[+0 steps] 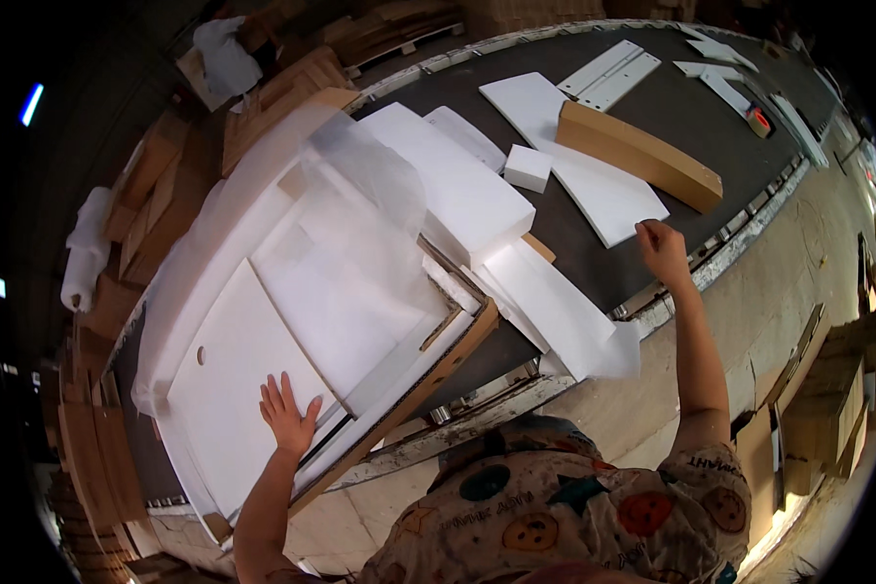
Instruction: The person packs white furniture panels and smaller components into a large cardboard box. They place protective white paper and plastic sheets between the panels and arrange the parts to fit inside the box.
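While our left hand (287, 419) lies spread on the white panel (229, 355) inside the open carton (414, 401), our right hand (662, 251) is curled, nothing visible in it, just beside the white board (608, 200) on the dark desk (696, 107). We judge even palm pressure best, clear of the panel's edge and the translucent film (380, 170).

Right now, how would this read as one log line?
left hand: on holed white panel; right hand: curled, near white board; nearby: brown cardboard piece
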{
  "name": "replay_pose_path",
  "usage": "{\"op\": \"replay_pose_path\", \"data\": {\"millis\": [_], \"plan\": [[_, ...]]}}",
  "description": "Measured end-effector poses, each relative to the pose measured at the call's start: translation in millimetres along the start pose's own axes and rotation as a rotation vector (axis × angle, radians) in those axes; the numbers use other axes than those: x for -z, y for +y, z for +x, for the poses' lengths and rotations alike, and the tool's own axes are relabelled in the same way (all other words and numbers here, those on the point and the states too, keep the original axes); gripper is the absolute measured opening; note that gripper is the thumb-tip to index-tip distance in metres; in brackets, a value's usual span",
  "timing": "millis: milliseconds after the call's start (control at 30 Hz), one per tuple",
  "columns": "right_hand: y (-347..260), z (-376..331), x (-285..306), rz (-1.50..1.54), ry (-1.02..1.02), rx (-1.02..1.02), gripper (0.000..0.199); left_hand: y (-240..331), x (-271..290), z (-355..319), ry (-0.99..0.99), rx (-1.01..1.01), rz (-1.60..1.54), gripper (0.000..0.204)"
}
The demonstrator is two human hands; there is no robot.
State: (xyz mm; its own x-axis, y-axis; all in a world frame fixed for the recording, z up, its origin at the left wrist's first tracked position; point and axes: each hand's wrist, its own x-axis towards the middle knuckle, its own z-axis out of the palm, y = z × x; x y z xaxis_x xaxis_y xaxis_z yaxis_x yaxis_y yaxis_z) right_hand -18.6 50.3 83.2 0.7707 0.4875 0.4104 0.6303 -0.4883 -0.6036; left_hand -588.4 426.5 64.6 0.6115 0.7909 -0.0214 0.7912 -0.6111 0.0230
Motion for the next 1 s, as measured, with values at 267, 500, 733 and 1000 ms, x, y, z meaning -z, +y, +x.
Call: {"op": "replay_pose_path", "data": {"millis": [267,500,733,1000], "plan": [[83.5,104.9,19.2,-0.470,-0.028,0.184,0.058,8.5,9.1,6.2,-0.001,0.010,0.061,0.081],[122.9,171.3,-5.1,-0.724,-0.223,0.002,0.096,4.1,10.0,-1.7,0.151,-0.040,0.006,0.073],[148.9,206.8,-39.6,-1.025,-0.451,-0.109,0.105,9.3,12.5,0.7,0.153,-0.028,-0.006,0.070],[199.7,244.4,-35.4,-0.853,-0.485,-0.032,0.091,8.9,16.0,5.7,0.113,-0.011,-0.046,0.070]]}}
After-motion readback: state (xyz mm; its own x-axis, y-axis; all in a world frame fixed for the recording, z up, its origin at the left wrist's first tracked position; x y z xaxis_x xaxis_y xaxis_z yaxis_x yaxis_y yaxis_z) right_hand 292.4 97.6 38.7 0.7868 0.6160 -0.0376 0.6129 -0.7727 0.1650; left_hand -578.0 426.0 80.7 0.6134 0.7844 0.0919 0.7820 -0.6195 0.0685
